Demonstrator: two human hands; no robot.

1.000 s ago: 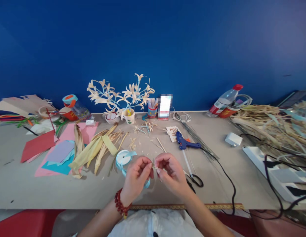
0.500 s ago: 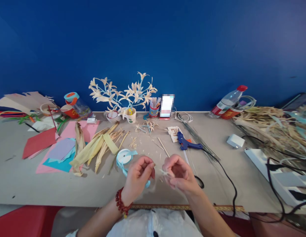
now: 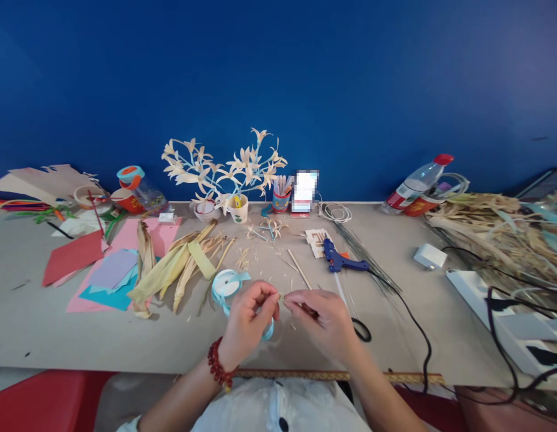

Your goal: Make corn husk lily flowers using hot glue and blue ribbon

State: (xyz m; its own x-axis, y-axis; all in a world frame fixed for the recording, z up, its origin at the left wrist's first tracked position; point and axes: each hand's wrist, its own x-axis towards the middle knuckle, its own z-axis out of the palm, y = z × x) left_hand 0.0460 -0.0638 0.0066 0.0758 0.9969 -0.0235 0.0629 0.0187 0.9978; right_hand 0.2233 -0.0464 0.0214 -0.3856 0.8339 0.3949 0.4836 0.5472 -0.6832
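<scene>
My left hand (image 3: 252, 318), with a red bead bracelet at its wrist, is closed in a pinch. Opposite it, the fingertips of my right hand (image 3: 322, 321) are pressed together too. A small pale piece (image 3: 282, 298) shows between the two sets of fingertips; it is too small to identify, and most of it is hidden. Just behind my left hand lies a spool of light blue ribbon (image 3: 226, 284), its loose end running under the hand. A thin pale stick (image 3: 300, 268) lies beyond my right hand, and a blue glue gun (image 3: 341, 259) rests to its right.
Corn husks (image 3: 183, 270) and coloured paper (image 3: 71, 258) cover the left side. Pale flowers stand in a cup (image 3: 237, 210) near the blue wall. Thin wires (image 3: 368, 258), a black cord (image 3: 413, 318), a power strip (image 3: 480, 306) and a dried husk pile (image 3: 489, 234) are at right.
My right hand has moved left and turned, its fingers now pinched against my left fingertips. The pale strip-like piece that stuck out from it is mostly hidden now. My left hand has barely moved.
</scene>
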